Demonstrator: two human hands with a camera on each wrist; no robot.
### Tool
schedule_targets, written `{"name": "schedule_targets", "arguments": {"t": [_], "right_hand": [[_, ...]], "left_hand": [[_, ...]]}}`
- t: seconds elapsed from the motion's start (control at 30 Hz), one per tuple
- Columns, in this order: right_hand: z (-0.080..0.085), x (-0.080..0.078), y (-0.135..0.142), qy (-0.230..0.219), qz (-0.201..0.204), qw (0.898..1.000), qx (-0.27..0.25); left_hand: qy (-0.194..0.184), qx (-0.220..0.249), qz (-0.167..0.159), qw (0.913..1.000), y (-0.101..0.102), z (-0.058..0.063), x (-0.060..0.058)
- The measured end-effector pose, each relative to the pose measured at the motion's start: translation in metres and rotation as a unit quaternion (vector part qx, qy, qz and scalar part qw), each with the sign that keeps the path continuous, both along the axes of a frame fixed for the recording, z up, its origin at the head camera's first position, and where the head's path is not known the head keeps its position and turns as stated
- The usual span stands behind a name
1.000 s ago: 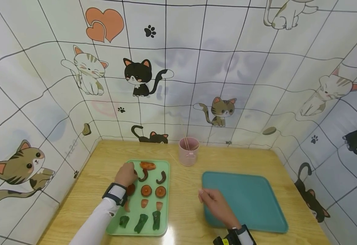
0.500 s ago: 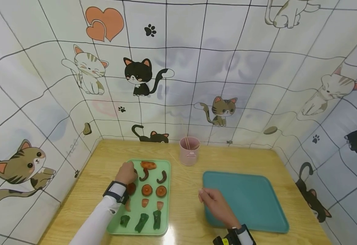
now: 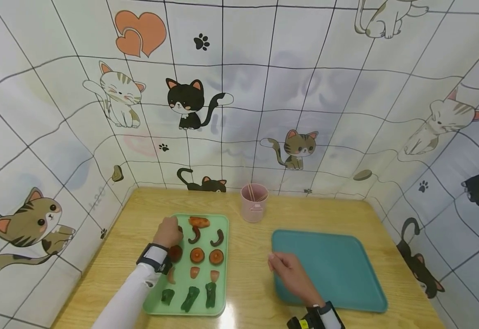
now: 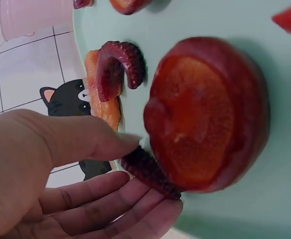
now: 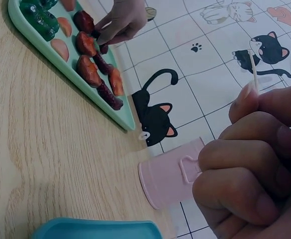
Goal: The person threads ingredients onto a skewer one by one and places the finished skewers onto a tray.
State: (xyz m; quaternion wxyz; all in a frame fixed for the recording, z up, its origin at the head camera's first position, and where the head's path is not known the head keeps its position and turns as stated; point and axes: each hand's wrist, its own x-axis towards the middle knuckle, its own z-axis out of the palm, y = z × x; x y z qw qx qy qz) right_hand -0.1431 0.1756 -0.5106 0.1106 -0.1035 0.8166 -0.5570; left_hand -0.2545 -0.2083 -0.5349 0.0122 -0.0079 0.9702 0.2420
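Note:
My left hand [image 3: 167, 233] is over the far left part of the light green tray [image 3: 220, 297]. In the left wrist view its thumb and fingers pinch a dark purple, ridged piece like an octopus tentacle [image 4: 149, 172]. That piece lies right against a round red-brown piece with an orange cut face [image 4: 195, 119]. Another curled tentacle piece [image 4: 119, 67] lies behind it, beside an orange strip [image 4: 104, 110]. My right hand [image 3: 292, 273], fingers curled, is by the left edge of the blue tray [image 3: 334, 269]. Between its thumb and forefinger it pinches a thin wooden skewer [image 5: 254, 73].
Rows of pieces fill the green tray: round orange-brown ones [image 3: 197, 255], small pink ones [image 3: 194, 273] and several green ones [image 3: 190, 299]. A pink cup [image 3: 253, 208] with thin sticks stands at the back of the wooden table [image 3: 247, 256]. Cat-printed cloth [image 3: 239, 91] encloses the table.
My left hand has shifted very slightly left, still at the same spot on the green tray. The right hand stays almost still.

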Motion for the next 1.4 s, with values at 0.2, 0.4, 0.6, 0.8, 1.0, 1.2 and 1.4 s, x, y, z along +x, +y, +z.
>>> {"name": "schedule_targets", "arguments": {"t": [0.2, 0.4, 0.6, 0.8, 1.0, 1.2, 1.4], "right_hand": [[-0.001, 0.001, 0.004, -0.006, -0.014, 1.000, -0.003], [-0.001, 0.002, 0.006, -0.014, -0.039, 0.999, 0.012], [0.002, 0.004, 0.011, -0.018, -0.072, 0.997, 0.024], [0.008, 0.006, 0.013, -0.002, -0.086, 0.996, 0.021], [0.014, 0.009, 0.013, 0.013, -0.088, 0.996, 0.026], [0.020, 0.013, 0.012, 0.019, -0.090, 0.995, 0.030], [0.024, 0.017, 0.010, 0.048, -0.072, 0.995, 0.048]], "left_hand": [[0.020, 0.016, -0.001, 0.9997, -0.002, 0.001, 0.002], [0.074, 0.061, 0.009, 0.9954, -0.007, 0.007, 0.009], [0.111, 0.159, 0.037, 0.9803, 0.000, 0.029, 0.017], [0.129, 0.240, 0.036, 0.9614, 0.019, 0.047, 0.031], [0.089, 0.355, 0.003, 0.9307, 0.035, 0.059, 0.045], [0.047, 0.493, -0.033, 0.8683, 0.047, 0.065, 0.056], [0.018, 0.550, -0.021, 0.8348, 0.063, 0.069, 0.068]]}}
